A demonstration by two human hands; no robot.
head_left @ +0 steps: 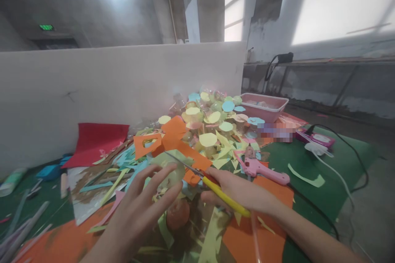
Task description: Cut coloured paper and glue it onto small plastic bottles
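Note:
My left hand (143, 203) is at the lower middle, its fingers spread apart. Just beyond its fingertips sits a pale green paper piece (170, 157) over something see-through; the fingers partly cover it, and whether they touch it I cannot tell. My right hand (230, 187) grips yellow-handled scissors (224, 197). Their metal blades point left and away, across the edge of the pale green paper. Below it, between my hands, shows a round orange-brown object (178, 213). Behind lies a heap of clear plastic pieces topped with paper discs (208, 139) in yellow, green and blue.
A pink glue gun (262, 169) with a black cord lies right of my hand. Behind are a pink basket (265, 109) and a magenta power strip (317, 139). Orange sheets (259, 238), a red sheet (98, 141) and paper scraps cover the green table. A white panel (123, 82) stands behind.

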